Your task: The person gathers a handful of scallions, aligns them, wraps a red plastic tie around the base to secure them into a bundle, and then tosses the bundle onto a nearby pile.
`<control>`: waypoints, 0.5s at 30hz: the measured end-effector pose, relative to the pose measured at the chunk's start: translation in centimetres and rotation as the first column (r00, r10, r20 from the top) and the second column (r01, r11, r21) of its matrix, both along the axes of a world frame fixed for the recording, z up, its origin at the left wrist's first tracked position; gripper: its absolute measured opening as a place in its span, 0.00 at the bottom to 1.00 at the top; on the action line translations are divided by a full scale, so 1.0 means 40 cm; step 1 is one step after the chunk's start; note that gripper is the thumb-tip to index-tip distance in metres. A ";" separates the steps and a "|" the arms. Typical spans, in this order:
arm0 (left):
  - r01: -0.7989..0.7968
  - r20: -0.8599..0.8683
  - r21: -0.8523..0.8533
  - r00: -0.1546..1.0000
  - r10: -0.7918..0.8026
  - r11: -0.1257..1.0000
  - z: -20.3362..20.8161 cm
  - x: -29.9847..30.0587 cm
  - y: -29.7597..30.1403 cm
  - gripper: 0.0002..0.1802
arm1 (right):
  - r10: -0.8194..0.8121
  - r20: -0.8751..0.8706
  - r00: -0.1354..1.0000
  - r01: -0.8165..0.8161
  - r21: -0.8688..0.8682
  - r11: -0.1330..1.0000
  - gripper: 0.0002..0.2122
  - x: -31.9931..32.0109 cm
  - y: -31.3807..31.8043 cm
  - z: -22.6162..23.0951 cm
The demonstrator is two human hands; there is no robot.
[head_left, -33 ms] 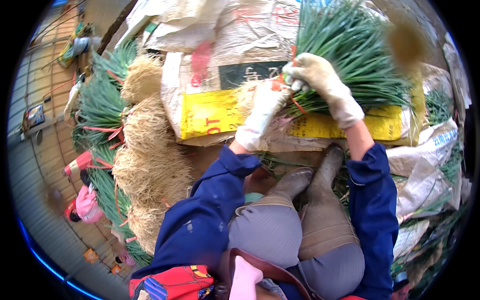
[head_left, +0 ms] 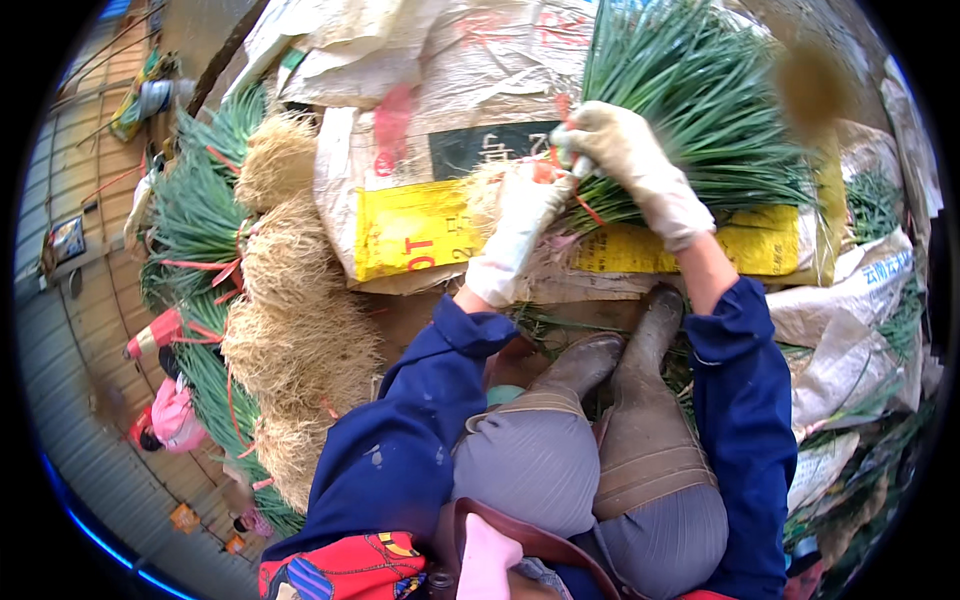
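Observation:
A large bunch of green onions (head_left: 690, 115) lies across a sack-covered work surface, leaves pointing to the far right and pale roots (head_left: 483, 195) to the left. Around its stems near the root end runs a red tie (head_left: 588, 208). My left hand (head_left: 523, 225), in a white glove, is closed on the tie at the bunch's near side. Just beyond it, my right hand (head_left: 630, 155), also gloved, has its fingers pinched on the tie, close to the left fingertips. The hands partly hide the wrapped stems and the tie's ends.
Tied green onion bunches (head_left: 290, 245) are stacked at the left, their roots facing me. White and yellow sacks (head_left: 405, 225) cover the surface. More sacks (head_left: 845, 290) and loose leaves lie at the right. A person in pink (head_left: 177, 415) is at the far left.
My right hand has shifted slightly left, along with a loose end of the red tie. The whole view has also moved a little; both hands keep their hold.

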State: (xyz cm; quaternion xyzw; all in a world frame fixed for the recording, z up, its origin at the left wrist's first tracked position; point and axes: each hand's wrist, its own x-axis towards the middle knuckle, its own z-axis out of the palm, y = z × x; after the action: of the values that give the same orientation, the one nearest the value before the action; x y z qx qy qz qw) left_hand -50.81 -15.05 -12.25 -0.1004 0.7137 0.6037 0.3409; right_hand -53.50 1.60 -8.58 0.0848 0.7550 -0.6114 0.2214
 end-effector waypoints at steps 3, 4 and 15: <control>-0.062 -0.422 -0.421 0.896 -0.135 0.905 0.021 0.027 0.039 0.16 | 0.198 -0.302 0.932 -0.046 0.446 0.894 0.05 0.004 -0.021 -0.011; -0.081 -0.515 -0.474 0.834 -0.201 0.877 0.038 0.033 0.040 0.16 | 0.194 -0.302 0.933 -0.064 0.391 0.918 0.06 -0.001 -0.029 -0.029; -0.219 -0.757 -0.598 0.469 -0.454 0.771 0.029 0.042 -0.002 0.18 | 0.560 -0.218 0.799 -0.358 0.577 0.735 0.08 -0.028 -0.042 -0.037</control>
State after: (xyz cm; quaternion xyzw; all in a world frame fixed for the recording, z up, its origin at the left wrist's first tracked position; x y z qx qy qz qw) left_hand -49.15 -15.14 -11.07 0.1692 0.9449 0.2678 -0.0824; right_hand -54.63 -0.08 -10.05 -0.1722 0.9128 -0.3189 0.1882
